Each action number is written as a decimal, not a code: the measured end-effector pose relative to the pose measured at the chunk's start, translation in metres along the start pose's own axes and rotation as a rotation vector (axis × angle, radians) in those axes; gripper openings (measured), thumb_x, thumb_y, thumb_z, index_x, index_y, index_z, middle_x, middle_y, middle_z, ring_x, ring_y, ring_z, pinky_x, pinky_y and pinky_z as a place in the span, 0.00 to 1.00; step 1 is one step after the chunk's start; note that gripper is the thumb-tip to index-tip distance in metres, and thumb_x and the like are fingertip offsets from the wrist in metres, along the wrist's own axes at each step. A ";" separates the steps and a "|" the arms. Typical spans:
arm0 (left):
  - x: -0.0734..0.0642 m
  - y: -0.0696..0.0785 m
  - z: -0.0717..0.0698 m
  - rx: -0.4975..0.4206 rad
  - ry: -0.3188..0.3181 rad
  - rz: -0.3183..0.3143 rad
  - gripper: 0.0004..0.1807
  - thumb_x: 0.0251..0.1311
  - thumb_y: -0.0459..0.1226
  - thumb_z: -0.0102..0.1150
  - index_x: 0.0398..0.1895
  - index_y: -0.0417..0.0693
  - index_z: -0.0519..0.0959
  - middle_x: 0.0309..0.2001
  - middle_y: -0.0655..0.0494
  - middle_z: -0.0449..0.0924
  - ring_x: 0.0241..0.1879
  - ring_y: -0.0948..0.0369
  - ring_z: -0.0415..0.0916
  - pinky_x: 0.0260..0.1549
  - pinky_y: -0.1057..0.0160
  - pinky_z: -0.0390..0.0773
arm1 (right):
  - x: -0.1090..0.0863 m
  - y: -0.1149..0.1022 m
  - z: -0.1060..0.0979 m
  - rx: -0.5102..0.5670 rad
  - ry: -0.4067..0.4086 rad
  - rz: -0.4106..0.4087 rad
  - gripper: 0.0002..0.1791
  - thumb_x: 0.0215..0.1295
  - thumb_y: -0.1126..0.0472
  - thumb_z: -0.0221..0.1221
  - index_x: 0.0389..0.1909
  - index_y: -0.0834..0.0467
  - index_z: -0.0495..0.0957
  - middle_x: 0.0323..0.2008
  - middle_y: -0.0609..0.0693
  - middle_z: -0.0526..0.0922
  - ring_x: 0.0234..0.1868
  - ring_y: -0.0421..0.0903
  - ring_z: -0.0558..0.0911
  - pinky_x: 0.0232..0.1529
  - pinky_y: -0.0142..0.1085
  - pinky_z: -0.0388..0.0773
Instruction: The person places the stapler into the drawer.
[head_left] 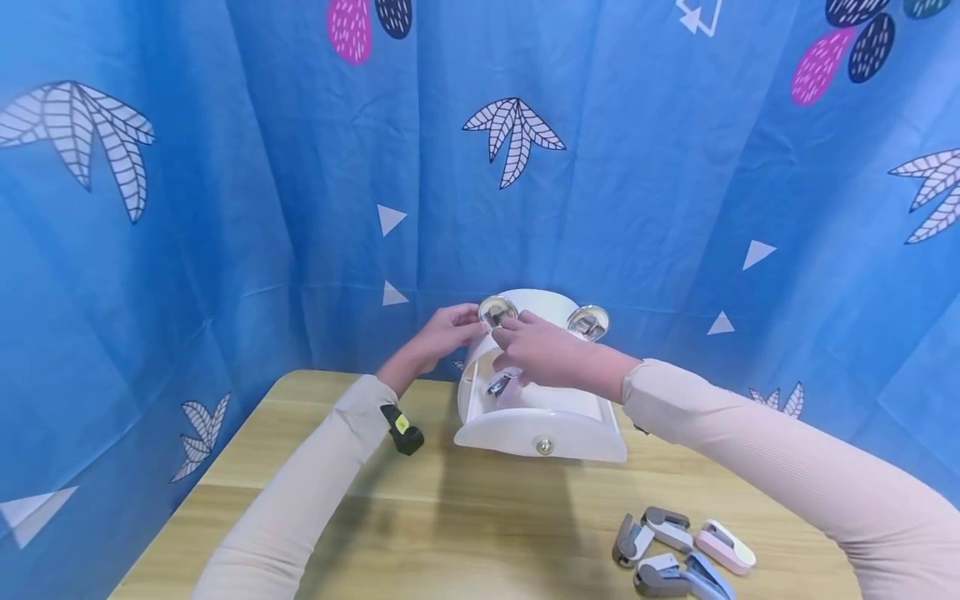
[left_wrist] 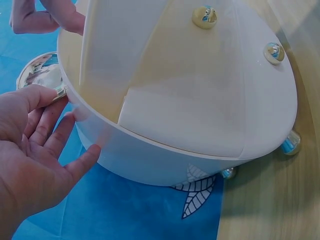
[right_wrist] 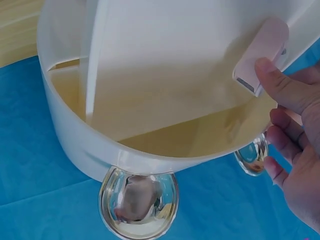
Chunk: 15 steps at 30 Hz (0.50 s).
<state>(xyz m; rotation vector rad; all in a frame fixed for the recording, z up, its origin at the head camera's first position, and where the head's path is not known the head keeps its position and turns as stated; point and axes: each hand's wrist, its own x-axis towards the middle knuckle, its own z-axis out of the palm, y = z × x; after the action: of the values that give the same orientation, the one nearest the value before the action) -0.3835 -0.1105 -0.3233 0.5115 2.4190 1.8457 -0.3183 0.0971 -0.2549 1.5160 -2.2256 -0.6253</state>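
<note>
A white rounded storage box [head_left: 540,433] with gold knobs and shiny round gold ears stands open on the table. My left hand [left_wrist: 40,155] is at its left side, thumb and index finger pinching the edge of one gold ear [left_wrist: 42,72], the other fingers spread along the outer wall. Over the opening, my right hand [head_left: 543,350] reaches in. Its thumb lies on a pink stapler [right_wrist: 262,55], with the index finger partly hidden behind the thumb. That stapler leans inside the box against the white inner panel [right_wrist: 160,55]. The second ear [right_wrist: 140,205] is untouched.
Several staplers lie grouped at the table's right front, among them a pink and white one [head_left: 725,546] and a blue one [head_left: 707,577]. Behind the wooden table [head_left: 360,517] hangs a blue patterned curtain [head_left: 645,183]. A black strap piece [head_left: 402,429] hangs at my left wrist.
</note>
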 end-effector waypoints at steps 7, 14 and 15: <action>-0.002 0.001 0.001 0.001 0.003 -0.001 0.23 0.73 0.38 0.56 0.68 0.41 0.73 0.64 0.41 0.79 0.64 0.48 0.76 0.67 0.47 0.75 | 0.001 -0.003 0.007 -0.036 0.014 -0.006 0.17 0.48 0.51 0.78 0.41 0.44 0.89 0.36 0.47 0.78 0.42 0.47 0.73 0.44 0.39 0.73; -0.002 0.001 -0.001 -0.003 0.001 -0.009 0.22 0.73 0.38 0.56 0.67 0.42 0.74 0.63 0.41 0.79 0.65 0.47 0.75 0.67 0.46 0.75 | -0.001 -0.005 0.008 -0.014 0.040 0.026 0.17 0.49 0.53 0.78 0.42 0.44 0.88 0.37 0.47 0.78 0.42 0.47 0.74 0.44 0.39 0.73; -0.001 0.000 -0.001 -0.002 0.001 -0.008 0.22 0.73 0.39 0.56 0.67 0.42 0.74 0.63 0.41 0.79 0.64 0.47 0.76 0.67 0.46 0.75 | -0.002 -0.004 0.006 -0.006 0.050 0.032 0.18 0.48 0.54 0.78 0.42 0.45 0.88 0.37 0.47 0.78 0.42 0.47 0.74 0.43 0.39 0.73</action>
<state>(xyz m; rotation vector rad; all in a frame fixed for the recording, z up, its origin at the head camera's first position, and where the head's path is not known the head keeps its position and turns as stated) -0.3824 -0.1114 -0.3232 0.5001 2.4153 1.8454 -0.3174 0.0981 -0.2621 1.4735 -2.2043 -0.5768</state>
